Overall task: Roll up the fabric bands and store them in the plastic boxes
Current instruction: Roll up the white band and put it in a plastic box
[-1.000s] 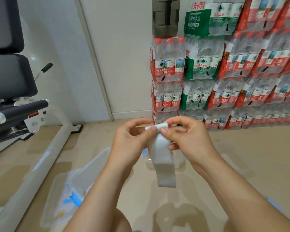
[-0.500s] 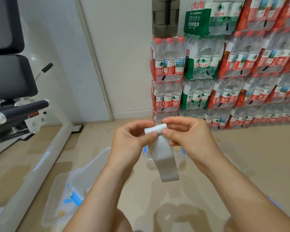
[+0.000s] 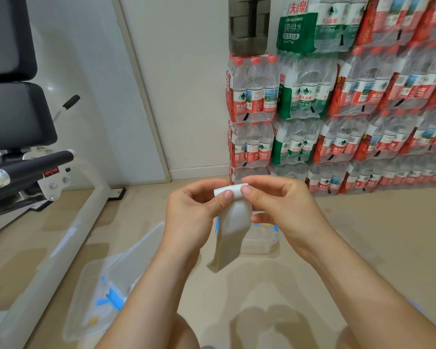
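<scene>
A white fabric band [image 3: 233, 230] hangs in front of me, its top end wound into a small roll. My left hand [image 3: 194, 212] pinches the roll from the left with thumb and fingers. My right hand [image 3: 282, 205] pinches it from the right. The loose tail dangles down and curls to the left. Behind the band, a clear plastic box [image 3: 261, 241] with blue clips sits on the floor, partly hidden by the band and my hands. A second clear plastic box [image 3: 126, 263] with a blue latch lies on the floor at lower left, under my left forearm.
A wall of shrink-wrapped water bottle packs [image 3: 337, 104] fills the right background. A white-framed exercise machine [image 3: 61, 222] with black pads stands on the left. My knees [image 3: 186, 333] show at the bottom edge. Beige floor [image 3: 363, 235] lies to the right.
The hanging tail has become shorter as more band went onto the roll, and its lower end has swung from the right to the left. Both hands keep their places.
</scene>
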Demonstrator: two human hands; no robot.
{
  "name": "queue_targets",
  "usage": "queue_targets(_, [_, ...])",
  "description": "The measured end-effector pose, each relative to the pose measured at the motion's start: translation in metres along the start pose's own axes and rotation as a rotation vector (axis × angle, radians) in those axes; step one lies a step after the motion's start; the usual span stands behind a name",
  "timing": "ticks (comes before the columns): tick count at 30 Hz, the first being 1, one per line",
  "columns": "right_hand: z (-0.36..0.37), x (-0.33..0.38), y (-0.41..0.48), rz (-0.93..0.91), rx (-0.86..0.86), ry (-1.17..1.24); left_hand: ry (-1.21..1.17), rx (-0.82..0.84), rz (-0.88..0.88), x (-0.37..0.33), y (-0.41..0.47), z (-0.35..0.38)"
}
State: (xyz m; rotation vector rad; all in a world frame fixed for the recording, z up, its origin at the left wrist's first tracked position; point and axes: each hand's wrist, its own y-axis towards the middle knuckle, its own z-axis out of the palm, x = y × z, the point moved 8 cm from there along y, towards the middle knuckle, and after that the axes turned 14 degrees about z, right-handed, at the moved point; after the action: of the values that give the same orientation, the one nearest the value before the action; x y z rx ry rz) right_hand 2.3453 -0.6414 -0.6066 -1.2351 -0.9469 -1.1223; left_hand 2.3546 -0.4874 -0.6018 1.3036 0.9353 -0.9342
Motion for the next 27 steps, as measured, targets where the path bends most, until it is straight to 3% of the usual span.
queue_targets(7, [-0.007, 0.002, 0.000, -0.022, -0.071, -0.026, -0.067, 0.030, -0.034, 0.003, 0.000, 0.007])
queue_targets(20, [0.000, 0.000, 0.000, 0.016, 0.048, 0.029, -0.042, 0.021, -0.028, 0.001, -0.002, 0.006])
queue_targets(27, [-0.003, -0.003, 0.002, 0.014, -0.033, -0.080, -0.057, 0.026, -0.016, 0.002, -0.002, 0.005])
